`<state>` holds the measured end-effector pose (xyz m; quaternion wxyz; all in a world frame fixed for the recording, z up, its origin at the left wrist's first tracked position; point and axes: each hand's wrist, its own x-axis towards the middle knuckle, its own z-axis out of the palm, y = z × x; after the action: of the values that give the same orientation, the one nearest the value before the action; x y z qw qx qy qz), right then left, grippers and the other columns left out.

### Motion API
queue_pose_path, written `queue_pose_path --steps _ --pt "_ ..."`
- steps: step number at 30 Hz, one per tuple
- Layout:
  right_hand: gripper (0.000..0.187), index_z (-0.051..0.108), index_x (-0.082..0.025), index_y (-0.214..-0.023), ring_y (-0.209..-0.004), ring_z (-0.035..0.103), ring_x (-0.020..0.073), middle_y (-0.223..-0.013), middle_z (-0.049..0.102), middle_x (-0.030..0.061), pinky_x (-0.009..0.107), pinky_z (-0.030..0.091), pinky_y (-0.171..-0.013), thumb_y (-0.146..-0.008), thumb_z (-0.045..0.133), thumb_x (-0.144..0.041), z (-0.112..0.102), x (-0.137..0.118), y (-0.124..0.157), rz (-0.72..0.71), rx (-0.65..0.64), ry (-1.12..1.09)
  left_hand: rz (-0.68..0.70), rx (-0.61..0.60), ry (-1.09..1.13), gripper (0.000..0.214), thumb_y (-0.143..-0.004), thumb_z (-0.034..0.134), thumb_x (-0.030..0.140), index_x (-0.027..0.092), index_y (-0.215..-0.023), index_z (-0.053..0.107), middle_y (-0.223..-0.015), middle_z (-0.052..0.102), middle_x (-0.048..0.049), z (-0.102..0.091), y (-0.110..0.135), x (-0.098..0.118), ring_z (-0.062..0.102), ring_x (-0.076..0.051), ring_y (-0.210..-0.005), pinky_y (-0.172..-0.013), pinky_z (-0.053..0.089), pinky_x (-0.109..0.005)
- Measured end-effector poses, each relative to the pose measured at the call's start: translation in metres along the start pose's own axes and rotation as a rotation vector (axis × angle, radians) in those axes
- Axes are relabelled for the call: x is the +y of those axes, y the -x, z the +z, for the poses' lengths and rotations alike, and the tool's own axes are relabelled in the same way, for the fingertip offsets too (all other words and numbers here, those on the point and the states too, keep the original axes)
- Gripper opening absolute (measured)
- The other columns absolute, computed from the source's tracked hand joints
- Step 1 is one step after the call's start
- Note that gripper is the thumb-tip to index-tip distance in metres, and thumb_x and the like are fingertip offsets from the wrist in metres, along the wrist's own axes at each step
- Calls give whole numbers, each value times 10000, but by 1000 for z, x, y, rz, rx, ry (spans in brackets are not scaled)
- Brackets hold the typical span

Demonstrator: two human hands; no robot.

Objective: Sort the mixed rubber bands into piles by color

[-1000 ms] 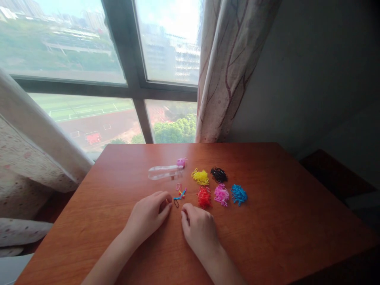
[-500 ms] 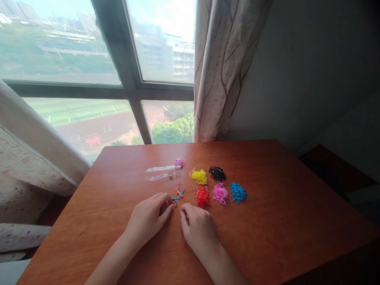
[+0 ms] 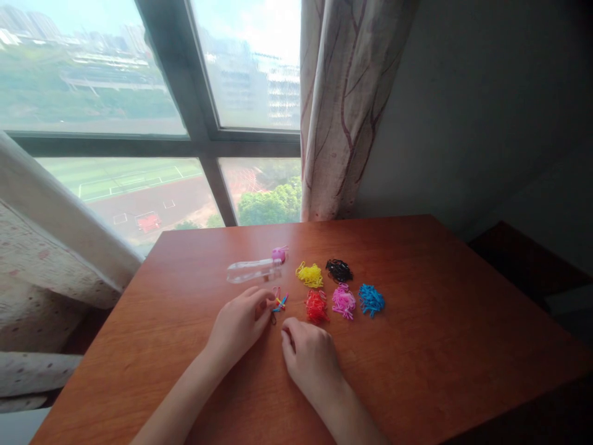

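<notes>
Small loose rubber bands (image 3: 280,303) in mixed colours lie in a little cluster near the middle of the table. My left hand (image 3: 241,321) is at the cluster's left side, its bent fingertips touching or nearly touching it. Whatever is between those fingertips is too small to make out. A dark rubber band (image 3: 273,319) lies just below, beside the left thumb. To the right, my right hand (image 3: 312,352) rests on the table with curled, closed fingers. Their tips are partly hidden, and I cannot see what they hold, if anything. The red rubber bands (image 3: 317,307) are piled just beyond it.
Separate piles of yellow (image 3: 310,274), black (image 3: 340,271), pink (image 3: 343,301) and blue rubber bands (image 3: 371,300) lie further right. A clear plastic container (image 3: 252,271) and a pink piece (image 3: 278,254) lie behind the cluster. The wooden table (image 3: 430,346) adjoins a window and curtains.
My left hand has moved forward and slightly right, bringing its fingertips up to the mixed rubber bands. My right hand has stayed in place.
</notes>
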<state>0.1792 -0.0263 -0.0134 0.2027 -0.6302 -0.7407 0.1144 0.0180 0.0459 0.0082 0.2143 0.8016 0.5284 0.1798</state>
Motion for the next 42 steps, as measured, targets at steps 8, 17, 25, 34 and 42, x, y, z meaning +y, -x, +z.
queue_pose_path --steps 8,17,25,34,42 --pt "116 567 -222 -832 -680 623 143 -763 672 -21 267 275 -575 -883 560 -118 -2 0 0 8 -26 -2 9 -27 -80 175 -875 497 219 244 -920 664 -913 659 -11 3 -8 2 599 -140 -719 -641 403 -220" --pt "118 577 -224 -847 -692 633 139 -767 672 -24 257 303 -583 -869 570 -109 -2 0 0 2 -20 -19 -18 -36 -110 114 -847 533 222 243 -883 639 -914 660 2 -4 -4 5 587 -140 -709 -629 383 -224" --pt "111 576 -221 -853 -697 627 136 -777 676 -21 255 287 -592 -877 558 -115 -4 0 -1 0 -24 -38 38 38 -90 117 -856 527 250 229 -845 642 -849 663 7 -17 -6 11 573 -135 -688 -609 369 -228" --pt "106 610 -216 -837 -701 646 150 -772 685 -9 243 312 -578 -867 556 -130 -3 1 0 19 -63 -35 185 -53 50 134 -823 527 149 210 -783 639 -837 663 -15 -5 -29 53 574 -136 -714 -612 393 -218" --pt "98 679 -190 -821 -693 662 181 -764 699 43 239 387 -584 -842 590 -151 -2 1 -2 12 -89 13 192 -100 28 112 -783 551 143 209 -742 632 -806 657 -6 12 -42 62 577 -141 -711 -610 392 -224"
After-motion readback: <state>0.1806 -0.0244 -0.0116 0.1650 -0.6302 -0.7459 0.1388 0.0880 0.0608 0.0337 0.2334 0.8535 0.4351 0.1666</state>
